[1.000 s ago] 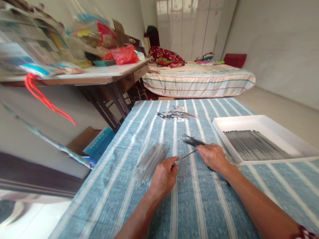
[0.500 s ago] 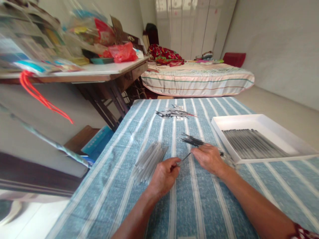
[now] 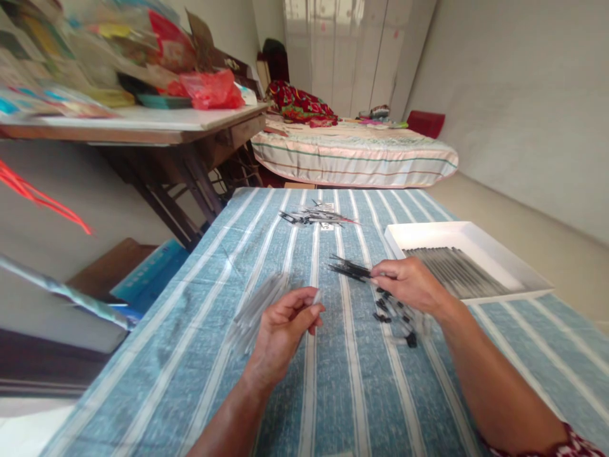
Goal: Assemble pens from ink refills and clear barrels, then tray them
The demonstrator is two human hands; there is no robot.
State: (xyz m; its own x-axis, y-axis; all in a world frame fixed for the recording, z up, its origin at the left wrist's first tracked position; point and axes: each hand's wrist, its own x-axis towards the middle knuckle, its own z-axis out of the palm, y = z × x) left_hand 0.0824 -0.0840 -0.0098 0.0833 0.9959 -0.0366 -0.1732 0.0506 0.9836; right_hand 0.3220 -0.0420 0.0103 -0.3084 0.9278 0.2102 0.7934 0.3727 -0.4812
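My left hand (image 3: 288, 320) pinches a small pale tube (image 3: 318, 296), just right of a pile of translucent grey tubes (image 3: 261, 304). My right hand (image 3: 406, 282) has its fingertips closed at the near end of a bundle of thin black sticks (image 3: 349, 268); whether it grips one of them is hidden. Below that hand lie small clear pieces with black ends (image 3: 394, 314). An open white box (image 3: 514, 270) on the right holds a row of grey tubes (image 3: 454, 270). More thin dark sticks (image 3: 314, 216) lie scattered near the far edge.
The striped blue cloth (image 3: 328, 393) covers the table. Beyond its far edge stands a bed (image 3: 356, 152). At the left, a side table (image 3: 143, 130) carries bags, including a red plastic bag (image 3: 212, 89). Red cords (image 3: 42, 200) hang at the far left.
My hands have moved apart, and the dark stick between them is no longer seen there. My right hand has moved up to the black bundle, uncovering the small black-ended pieces. The view has shifted.
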